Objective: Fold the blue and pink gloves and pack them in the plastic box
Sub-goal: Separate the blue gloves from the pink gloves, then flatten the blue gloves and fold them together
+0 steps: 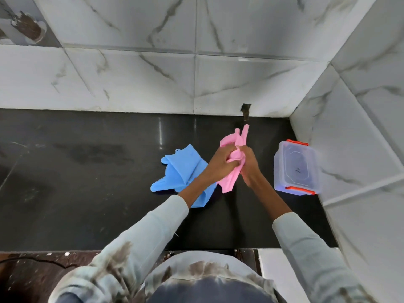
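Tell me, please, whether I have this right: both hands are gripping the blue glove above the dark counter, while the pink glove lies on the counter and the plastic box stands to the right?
Not quite: the colours are swapped. The head view shows the left hand and right hand gripping the pink glove, while the blue glove lies on the dark counter. The plastic box does stand to the right.

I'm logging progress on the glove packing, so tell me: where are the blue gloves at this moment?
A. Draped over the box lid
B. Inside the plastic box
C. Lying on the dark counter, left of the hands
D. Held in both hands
C: the blue gloves lie on the dark counter, while both hands grip the pink glove and the plastic box sits closed at the right.
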Available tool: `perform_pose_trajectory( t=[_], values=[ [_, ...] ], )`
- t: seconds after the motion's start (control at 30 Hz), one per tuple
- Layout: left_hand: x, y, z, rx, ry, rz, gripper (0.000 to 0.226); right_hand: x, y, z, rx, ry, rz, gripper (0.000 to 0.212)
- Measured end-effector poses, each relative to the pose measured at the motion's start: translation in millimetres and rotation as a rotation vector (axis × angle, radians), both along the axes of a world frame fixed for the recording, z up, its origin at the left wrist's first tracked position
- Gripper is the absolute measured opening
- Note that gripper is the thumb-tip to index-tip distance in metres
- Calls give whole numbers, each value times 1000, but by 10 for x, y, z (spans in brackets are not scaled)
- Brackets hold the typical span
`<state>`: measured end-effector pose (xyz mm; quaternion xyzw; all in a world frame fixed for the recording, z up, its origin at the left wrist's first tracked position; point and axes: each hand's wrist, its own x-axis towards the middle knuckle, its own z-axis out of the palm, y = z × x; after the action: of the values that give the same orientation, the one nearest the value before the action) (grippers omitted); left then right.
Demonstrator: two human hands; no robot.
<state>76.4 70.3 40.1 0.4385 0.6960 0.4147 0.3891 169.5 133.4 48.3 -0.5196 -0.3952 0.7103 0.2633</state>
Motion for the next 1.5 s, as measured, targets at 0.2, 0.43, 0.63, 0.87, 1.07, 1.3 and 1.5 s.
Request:
perform_pose_trajectory(
  t=[0.2, 0.43, 0.63, 0.87, 1.07, 1.3, 1.5],
  values=[
    [451, 81, -187, -132, 213, -335, 34, 652, 287, -374, -56, -337, 65, 50],
    [200, -236, -452, -192, 204, -206, 32, 402, 227, -511, 552, -1109, 394, 74],
    [-279, -463, -420, -74, 204, 357, 26, -318, -31, -474, 864, -972, 607, 55],
    [-981, -832, -478, -377, 161, 717, 28, -831, -358, -633, 841, -779, 876, 45],
    [-1235, -832, -536, -421, 34, 499, 40, -1148, -614, -713, 683, -746, 801, 72],
    [-1365, -694, -505, -293, -269, 526, 23, -1238, -827, -820, 731, -648, 669, 61],
    [-1488, -578, -188, -113, -822, 320, 23, -1248, -797, -599, -176, 30, 32, 39]
  ],
)
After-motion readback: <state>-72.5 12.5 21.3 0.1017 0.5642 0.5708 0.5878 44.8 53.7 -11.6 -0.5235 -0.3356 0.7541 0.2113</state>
